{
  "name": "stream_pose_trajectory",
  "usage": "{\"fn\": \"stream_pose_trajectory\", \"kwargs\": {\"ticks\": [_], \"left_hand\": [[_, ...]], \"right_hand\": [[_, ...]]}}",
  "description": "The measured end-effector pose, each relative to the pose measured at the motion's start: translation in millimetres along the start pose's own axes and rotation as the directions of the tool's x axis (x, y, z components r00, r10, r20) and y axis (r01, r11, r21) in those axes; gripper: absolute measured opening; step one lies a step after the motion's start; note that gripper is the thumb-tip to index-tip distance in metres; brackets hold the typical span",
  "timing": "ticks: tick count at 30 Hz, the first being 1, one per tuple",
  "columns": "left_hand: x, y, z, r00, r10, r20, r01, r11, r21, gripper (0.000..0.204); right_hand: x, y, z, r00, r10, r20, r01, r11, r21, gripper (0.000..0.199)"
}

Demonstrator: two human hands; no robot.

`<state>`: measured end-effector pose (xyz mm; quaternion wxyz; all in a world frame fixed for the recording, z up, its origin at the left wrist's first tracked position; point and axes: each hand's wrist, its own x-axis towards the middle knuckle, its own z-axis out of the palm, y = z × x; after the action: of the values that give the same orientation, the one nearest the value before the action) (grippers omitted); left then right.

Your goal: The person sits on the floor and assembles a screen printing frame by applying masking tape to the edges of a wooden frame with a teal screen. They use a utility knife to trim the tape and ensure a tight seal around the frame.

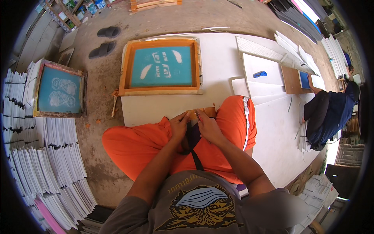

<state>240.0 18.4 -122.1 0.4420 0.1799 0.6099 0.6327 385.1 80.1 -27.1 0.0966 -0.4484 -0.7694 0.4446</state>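
Note:
I sit cross-legged with both hands together over my lap. My left hand (179, 125) is closed around the near end of a small orange-brown wooden piece (209, 112). Against that piece my right hand (207, 127) is closed in a pinch, with something thin and small at its fingertips that I cannot make out. A dark strap or cloth (193, 134) lies under the hands on my orange trousers. Just ahead stands a wooden-framed printing screen (146, 85) with teal mesh and pale lettering and shapes, resting on a white board (218, 54).
Another teal screen (58, 91) leans at the left beside stacked white sheets (39, 163). Dark sandals (102, 49) lie on the floor. A blue cutter (260, 74) rests on white sheets to the right. A co-worker (331, 113) crouches at the far right, one hand on a blue block (304, 80).

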Motion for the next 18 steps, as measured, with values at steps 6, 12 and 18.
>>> {"fn": "stream_pose_trajectory", "kwargs": {"ticks": [6,12,18], "left_hand": [[0.1,-4.4,-1.5,0.999,0.047,-0.017,-0.047,0.999,0.027,0.029],[-2.4,-0.6,0.2,0.998,0.064,-0.013,-0.064,0.997,0.044,0.028],[-1.0,-4.2,-1.6,0.998,0.066,-0.018,-0.065,0.997,0.040,0.028]], "right_hand": [[0.9,-8.4,-2.2,1.000,0.024,0.004,-0.024,1.000,-0.009,0.051],[3.7,-17.6,-6.7,0.994,0.108,0.032,-0.108,0.994,0.014,0.047],[4.7,-31.3,-11.8,0.986,0.144,0.082,-0.140,0.989,-0.050,0.048]]}}
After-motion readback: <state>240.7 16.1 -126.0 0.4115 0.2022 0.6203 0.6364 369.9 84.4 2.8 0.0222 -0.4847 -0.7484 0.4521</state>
